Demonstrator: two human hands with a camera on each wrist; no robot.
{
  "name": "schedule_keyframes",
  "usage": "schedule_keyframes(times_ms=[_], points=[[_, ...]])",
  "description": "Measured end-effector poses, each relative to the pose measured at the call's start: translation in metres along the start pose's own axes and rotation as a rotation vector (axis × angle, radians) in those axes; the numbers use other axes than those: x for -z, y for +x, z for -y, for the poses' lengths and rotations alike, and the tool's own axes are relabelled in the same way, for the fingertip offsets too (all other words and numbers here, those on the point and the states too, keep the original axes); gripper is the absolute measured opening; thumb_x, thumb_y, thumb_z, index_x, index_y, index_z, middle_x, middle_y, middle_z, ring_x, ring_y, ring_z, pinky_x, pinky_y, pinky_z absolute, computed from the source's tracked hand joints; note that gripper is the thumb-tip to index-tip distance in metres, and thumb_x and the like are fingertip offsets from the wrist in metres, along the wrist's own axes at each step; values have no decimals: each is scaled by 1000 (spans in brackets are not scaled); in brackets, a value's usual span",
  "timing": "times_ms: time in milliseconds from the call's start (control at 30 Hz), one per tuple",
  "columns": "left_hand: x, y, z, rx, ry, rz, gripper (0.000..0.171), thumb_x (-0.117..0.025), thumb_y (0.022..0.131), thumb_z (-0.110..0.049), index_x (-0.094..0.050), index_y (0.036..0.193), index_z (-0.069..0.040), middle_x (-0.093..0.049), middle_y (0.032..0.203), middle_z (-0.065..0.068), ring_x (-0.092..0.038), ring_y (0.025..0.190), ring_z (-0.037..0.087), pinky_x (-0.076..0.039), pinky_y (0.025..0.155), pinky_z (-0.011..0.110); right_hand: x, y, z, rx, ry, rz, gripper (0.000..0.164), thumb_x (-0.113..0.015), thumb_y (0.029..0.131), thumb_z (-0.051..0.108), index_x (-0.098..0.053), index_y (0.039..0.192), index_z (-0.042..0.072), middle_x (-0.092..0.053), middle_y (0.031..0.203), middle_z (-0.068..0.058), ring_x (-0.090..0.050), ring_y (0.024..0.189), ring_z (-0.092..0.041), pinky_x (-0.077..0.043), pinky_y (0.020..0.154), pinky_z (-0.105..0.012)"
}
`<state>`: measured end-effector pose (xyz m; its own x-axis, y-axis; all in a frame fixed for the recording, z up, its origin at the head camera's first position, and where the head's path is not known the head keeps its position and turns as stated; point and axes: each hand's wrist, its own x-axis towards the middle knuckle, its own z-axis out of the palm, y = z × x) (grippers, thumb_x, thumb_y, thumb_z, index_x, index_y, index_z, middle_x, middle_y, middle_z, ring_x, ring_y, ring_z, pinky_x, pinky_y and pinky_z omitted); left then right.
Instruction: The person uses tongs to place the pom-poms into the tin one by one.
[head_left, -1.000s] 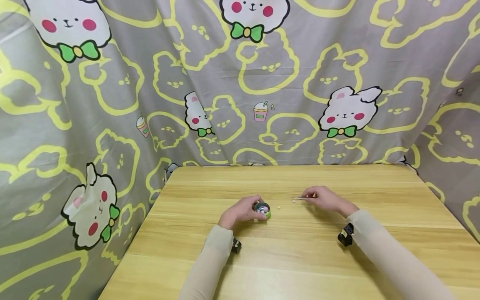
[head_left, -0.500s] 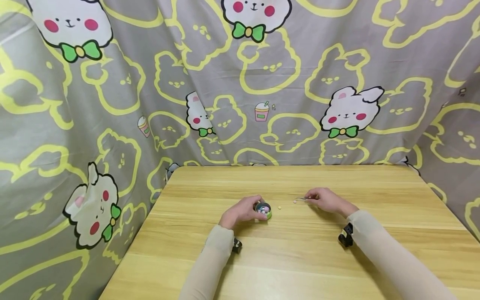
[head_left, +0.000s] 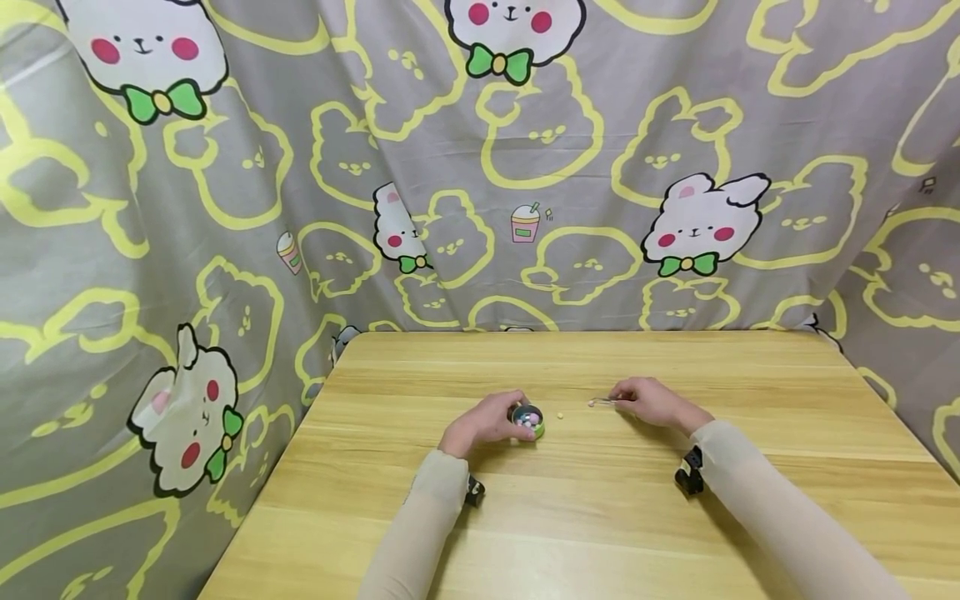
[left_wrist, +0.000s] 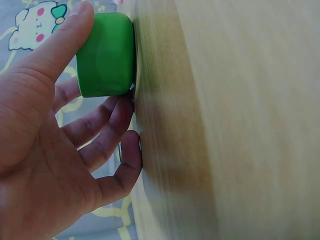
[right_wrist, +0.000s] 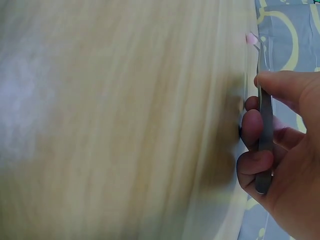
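My left hand (head_left: 491,418) grips a small round green container (left_wrist: 106,55) on the table, its thumb on the near side and fingers round behind. In the head view several pale, pink and blue beads show inside it. My right hand (head_left: 654,402) holds metal tweezers (right_wrist: 265,117) between thumb and fingers, the tips pointing left, low over the wood. A small pink bead (right_wrist: 251,38) lies right at the tweezer tips, which look slightly apart in the right wrist view. Between the container and the tweezers sits a small yellow bead (head_left: 560,415).
The wooden table (head_left: 480,517) stretches out around both hands. A grey patterned curtain (head_left: 450,325) hangs along its back edge and both sides. Each wrist carries a black camera, such as the right camera (head_left: 689,472).
The tweezers have shifted slightly, and their tips have come down to the pink bead. The left hand keeps its hold on the container.
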<state>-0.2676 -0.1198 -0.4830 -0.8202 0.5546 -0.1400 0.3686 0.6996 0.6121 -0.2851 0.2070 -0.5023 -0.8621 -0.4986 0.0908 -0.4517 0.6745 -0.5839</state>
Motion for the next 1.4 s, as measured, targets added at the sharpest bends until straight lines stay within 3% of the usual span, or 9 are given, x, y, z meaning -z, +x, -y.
schedule_keyframes(times_ms=[633, 1400], points=[[-1, 0, 0, 0, 2, 1, 40, -76, 79, -38, -57, 108, -18, -58, 98, -4, -54, 84, 10, -45, 74, 27, -1, -2, -3, 43, -2, 3, 12, -61, 90, 6, -68, 99, 5, -63, 88, 1, -55, 78, -13, -44, 70, -36], [-1, 0, 1, -1, 14, -4, 39, -76, 79, -39, -57, 107, -18, -58, 98, -5, -54, 85, 10, -45, 74, 27, -6, 2, 30, 118, 59, 18, 14, -60, 92, 9, -68, 104, 8, -62, 88, 3, -52, 77, -11, -43, 67, -30]])
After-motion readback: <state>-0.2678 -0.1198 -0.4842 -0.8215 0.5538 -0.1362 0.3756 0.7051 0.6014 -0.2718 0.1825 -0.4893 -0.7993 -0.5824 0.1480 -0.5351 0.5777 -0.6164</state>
